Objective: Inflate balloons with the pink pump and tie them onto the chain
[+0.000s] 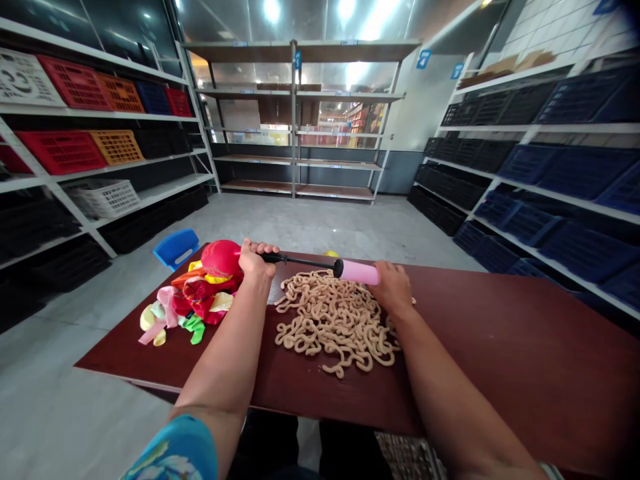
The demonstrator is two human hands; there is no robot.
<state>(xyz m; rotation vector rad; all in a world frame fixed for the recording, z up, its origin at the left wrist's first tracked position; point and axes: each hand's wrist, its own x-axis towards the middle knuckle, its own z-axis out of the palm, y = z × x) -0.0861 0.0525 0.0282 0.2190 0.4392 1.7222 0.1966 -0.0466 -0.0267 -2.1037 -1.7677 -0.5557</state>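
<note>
My left hand (257, 259) is closed around the black end of a balloon pump, with the neck of a partly inflated red balloon (221, 257) right beside its fingers. A thin black rod (307, 262) stretches from there to the pump's pink barrel (359, 273). Around the barrel's far end wraps my right hand (393, 287). Under the pump, a heap of beige, curled, rope-like pieces (340, 320) spreads over the dark red table (480, 333). Limp balloons (193, 300) in several colours lie in a pile below the red one.
A blue chair (176, 249) stands behind the table's left corner. Something yellow (331, 253) shows past the far edge. Shelves with red and orange crates (65, 150) line the left, dark blue crates (570, 170) the right. Metal shelving (294, 120) stands at the back.
</note>
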